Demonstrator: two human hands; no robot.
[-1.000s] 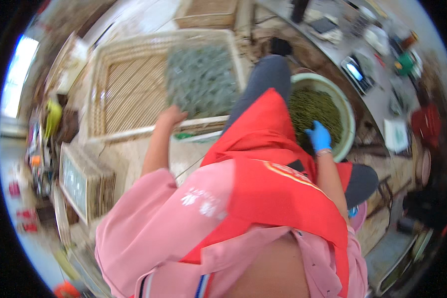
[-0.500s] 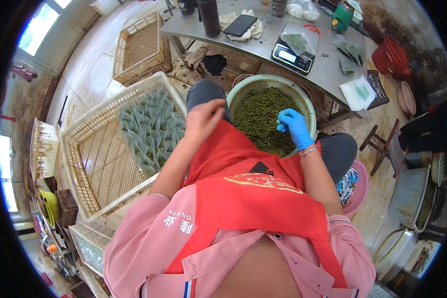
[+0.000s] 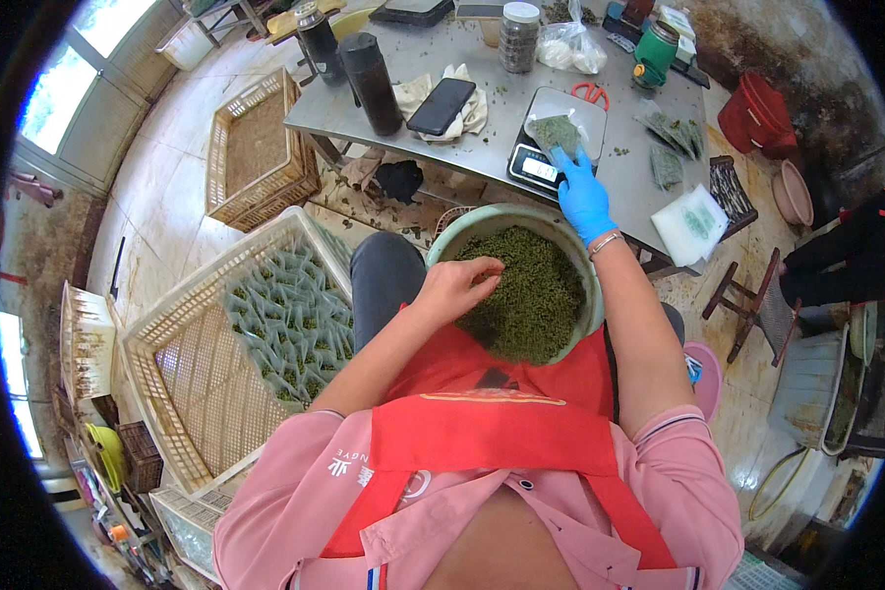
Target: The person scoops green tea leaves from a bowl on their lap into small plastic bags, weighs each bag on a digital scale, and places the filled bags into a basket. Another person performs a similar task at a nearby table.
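Note:
My left hand (image 3: 459,288) hovers over the near left part of a pale green basin (image 3: 592,329) of small dark green granules (image 3: 526,285). Its fingers are curled together, and what they hold, if anything, is hidden. In a blue glove, my right hand (image 3: 585,202) reaches out to a digital scale (image 3: 534,168) on the metal table. Its fingers are stretched and apart, with the tips at the near edge of a small clear plastic bag (image 3: 558,132) of green material. The bag lies on the scale's plate, and the display is lit.
Left of my knees, a cream plastic crate (image 3: 182,393) holds rows of filled bags (image 3: 290,320). Behind it stands another crate (image 3: 256,157). The metal table (image 3: 462,162) bears a phone (image 3: 442,106), a black bottle (image 3: 371,84), red scissors (image 3: 591,94) and more filled bags (image 3: 671,133).
My right hand has moved from above the basin forward to the bag on the scale. My left hand has shifted right, from over my left knee to over the basin. The view has tilted up.

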